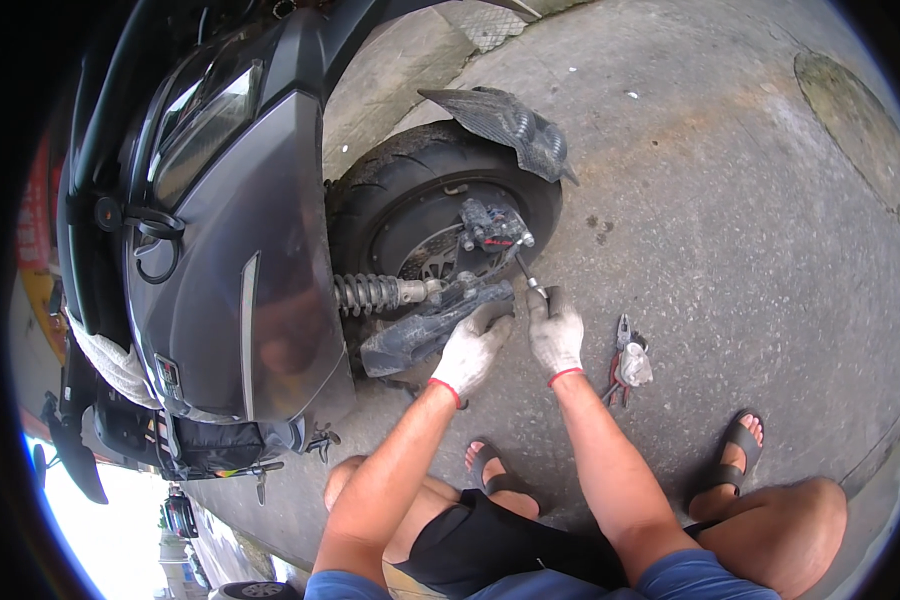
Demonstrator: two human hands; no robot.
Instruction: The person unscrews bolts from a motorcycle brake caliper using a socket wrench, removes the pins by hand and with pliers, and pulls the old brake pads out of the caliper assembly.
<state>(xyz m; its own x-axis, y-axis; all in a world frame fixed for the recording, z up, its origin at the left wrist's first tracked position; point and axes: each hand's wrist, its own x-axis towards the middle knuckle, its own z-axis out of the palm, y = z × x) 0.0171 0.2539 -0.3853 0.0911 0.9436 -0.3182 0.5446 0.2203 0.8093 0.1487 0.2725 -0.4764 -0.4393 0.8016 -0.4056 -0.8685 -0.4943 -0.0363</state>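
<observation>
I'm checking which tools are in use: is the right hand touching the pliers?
Apart. The head view plainly shows a strip of pavement between the right hand and the pliers.

Grey concrete ground (730,290) bears red-handled pliers (624,330) and, against them, a pale crumpled bundle (635,366), possibly cloth.

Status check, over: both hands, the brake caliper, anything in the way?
Left hand against dark cover. Right hand gripping tool, tip by caliper; contact unclear. Nothing seen blocking; pliers on ground, right of hands.
</observation>
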